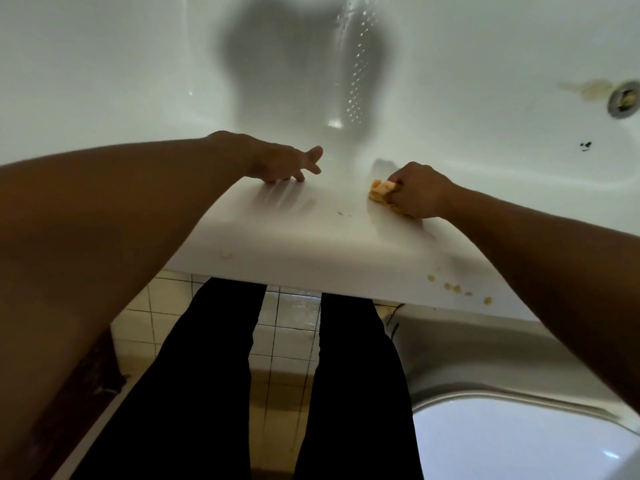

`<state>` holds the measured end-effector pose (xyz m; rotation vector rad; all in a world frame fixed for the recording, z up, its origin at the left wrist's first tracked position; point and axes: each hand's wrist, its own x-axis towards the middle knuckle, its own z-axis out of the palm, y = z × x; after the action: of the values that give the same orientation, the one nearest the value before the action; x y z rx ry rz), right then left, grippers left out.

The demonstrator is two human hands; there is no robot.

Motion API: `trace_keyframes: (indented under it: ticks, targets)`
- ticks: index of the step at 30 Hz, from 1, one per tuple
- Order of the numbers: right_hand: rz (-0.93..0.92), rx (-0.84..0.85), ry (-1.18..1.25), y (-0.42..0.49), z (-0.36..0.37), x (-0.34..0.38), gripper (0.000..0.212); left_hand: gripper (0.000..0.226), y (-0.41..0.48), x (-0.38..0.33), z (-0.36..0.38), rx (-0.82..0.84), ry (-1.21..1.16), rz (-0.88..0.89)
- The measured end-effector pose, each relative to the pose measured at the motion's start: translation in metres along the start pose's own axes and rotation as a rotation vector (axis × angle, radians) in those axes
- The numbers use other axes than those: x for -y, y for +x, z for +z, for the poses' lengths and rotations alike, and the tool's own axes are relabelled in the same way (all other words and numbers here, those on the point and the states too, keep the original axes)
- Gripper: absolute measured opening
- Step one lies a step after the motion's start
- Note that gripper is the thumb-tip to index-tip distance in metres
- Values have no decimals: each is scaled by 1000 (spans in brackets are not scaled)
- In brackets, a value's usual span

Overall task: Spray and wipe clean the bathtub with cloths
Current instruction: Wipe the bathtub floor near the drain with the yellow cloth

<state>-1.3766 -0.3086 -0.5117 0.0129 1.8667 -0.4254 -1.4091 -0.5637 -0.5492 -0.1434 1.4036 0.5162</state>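
The white bathtub (311, 233) fills the upper view, its wide near rim running across the middle. My right hand (417, 190) is closed on a crumpled orange cloth (381, 192) and presses it onto the inner edge of that rim. My left hand (284, 162) rests flat on the rim to the left, fingers spread, holding nothing. Small yellowish crumbs (453, 288) lie on the rim's outer edge at right, with one more bit of yellowish dirt (227, 255) at left. Water droplets streak the tub's far wall.
The metal drain (623, 98) sits at the far right of the tub floor, with a brownish stain (588, 88) beside it and a dark speck (586, 145) below. My black-trousered legs (214, 375) stand on tiled floor (287, 313). A toilet (519, 427) is at lower right.
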Motion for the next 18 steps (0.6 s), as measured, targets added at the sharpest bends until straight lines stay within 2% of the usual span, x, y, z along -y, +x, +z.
trace_keyframes:
  ticks: [3, 6, 13, 16, 18]
  targets:
    - [-122, 29, 46, 0, 7, 32, 29, 69, 0, -2, 2, -6, -12, 0]
    - [-246, 113, 100, -2, 8, 56, 24, 69, -1, -1, 5, -8, 11, 17]
    - [-153, 113, 414, -12, 0, 21, 22, 69, -12, 2, 4, -8, -56, 42]
    - [-130, 290, 630, -13, -4, 16, 47, 69, -15, 3, 3, -14, -76, 47]
    - [-130, 421, 663, -12, -11, 17, 42, 69, -18, 4, 3, -16, -80, 50]
